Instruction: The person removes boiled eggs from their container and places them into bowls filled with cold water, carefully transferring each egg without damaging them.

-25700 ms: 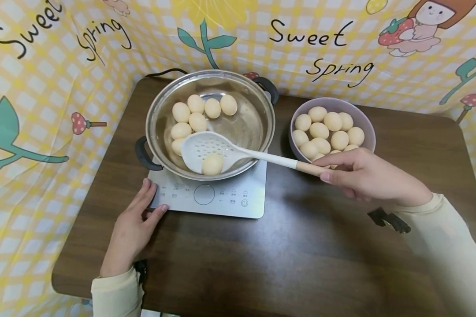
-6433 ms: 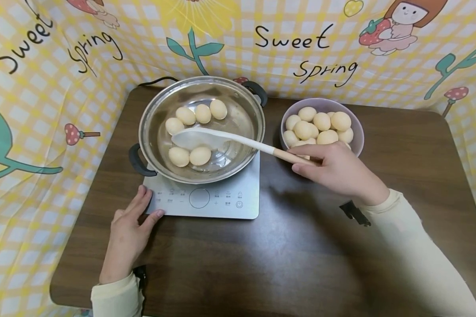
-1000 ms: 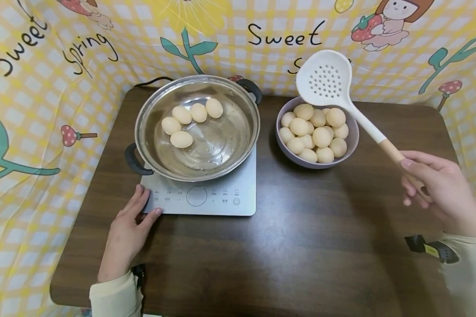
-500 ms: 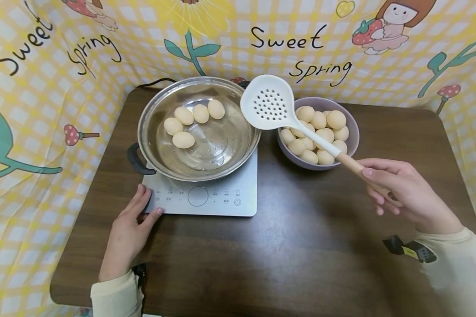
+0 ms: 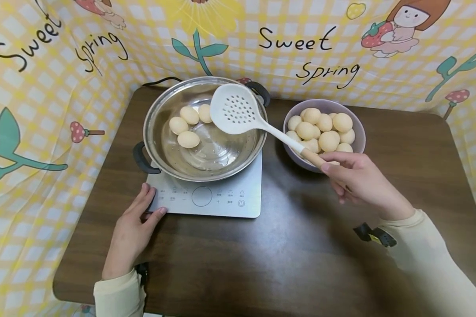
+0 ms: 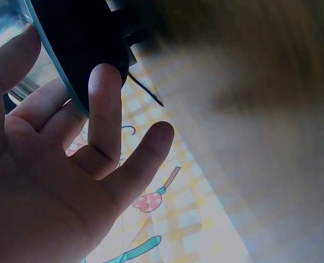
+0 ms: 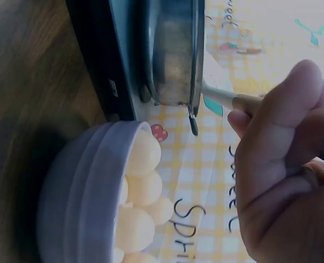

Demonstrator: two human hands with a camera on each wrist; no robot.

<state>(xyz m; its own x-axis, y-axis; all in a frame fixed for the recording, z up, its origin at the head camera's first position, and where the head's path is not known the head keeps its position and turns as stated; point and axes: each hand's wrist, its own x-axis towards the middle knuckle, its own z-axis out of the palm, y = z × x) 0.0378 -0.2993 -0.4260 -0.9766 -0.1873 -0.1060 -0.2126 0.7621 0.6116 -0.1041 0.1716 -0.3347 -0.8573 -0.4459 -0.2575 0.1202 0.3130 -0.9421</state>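
Note:
My right hand (image 5: 357,182) grips the wooden end of a white slotted skimmer (image 5: 235,109). The skimmer's head hangs over the right part of a steel pot (image 5: 206,178), bare of any egg. Several pale eggs (image 5: 188,139) lie in the pot's left part; the skimmer covers some of the inside. My left hand (image 5: 132,226) rests at the front left corner of a silver induction cooker (image 5: 222,208), thumb at the front edge and fingers along the side. In the left wrist view, the outer fingers (image 6: 104,98) stand bent, off the cooker.
A lilac bowl (image 5: 362,136), heaped with eggs (image 5: 329,141), stands right of the pot under my right hand. Black handles (image 5: 143,159) stick out from the pot. A patterned cloth (image 5: 230,53) closes in the back and left of the brown table (image 5: 285,264).
Over the last second the skimmer has swung left from above the bowl to over the pot, my right hand following. Compared with earlier, fewer eggs are in the pot. My left hand keeps its place.

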